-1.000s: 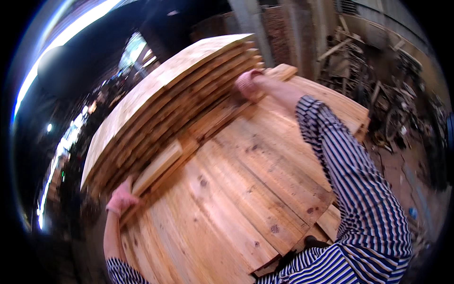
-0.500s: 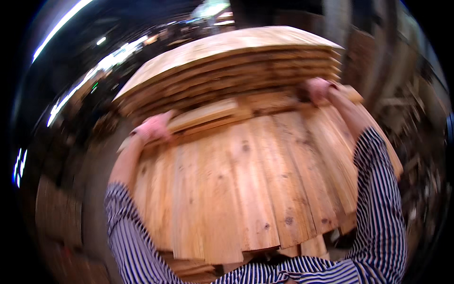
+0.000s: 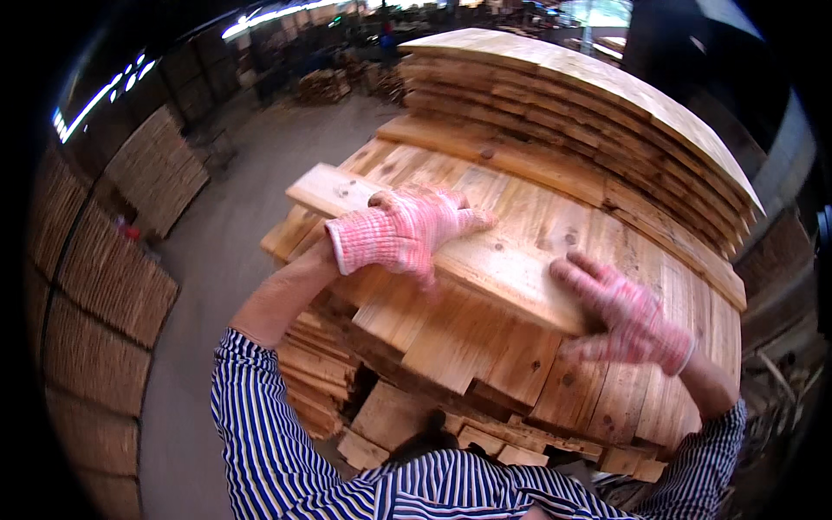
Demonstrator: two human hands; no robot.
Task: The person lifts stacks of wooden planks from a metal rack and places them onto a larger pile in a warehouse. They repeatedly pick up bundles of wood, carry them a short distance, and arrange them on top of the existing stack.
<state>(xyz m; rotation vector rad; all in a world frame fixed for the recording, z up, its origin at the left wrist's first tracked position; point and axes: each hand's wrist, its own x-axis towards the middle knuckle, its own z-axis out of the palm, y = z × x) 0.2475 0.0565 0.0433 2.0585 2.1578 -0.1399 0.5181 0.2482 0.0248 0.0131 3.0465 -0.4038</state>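
A loose wooden board (image 3: pixel 511 270) lies slantwise over a layer of planks laid side by side (image 3: pixel 485 342). My left hand (image 3: pixel 403 227), in a pink and white knitted glove, closes over the board left of its middle, its fingers across the top and its thumb down at the near edge. At the board's right end is my right hand (image 3: pixel 626 319), gloved alike, with fingers spread and fingertips touching or very near the wood. A little blur covers the right fingers.
Behind the planks rises a stack of wooden panels (image 3: pixel 572 108), with a long strip of wood (image 3: pixel 511 160) along its foot. Tall stacks of thin boards (image 3: pixel 113 269) stand on the left across a grey floor (image 3: pixel 208 347). Shorter wood pieces (image 3: pixel 390 416) lie below the near edge.
Both hands have come back from the far edge of the planks toward me. The loose board now lies slantwise under them. My view has turned left, showing more floor.
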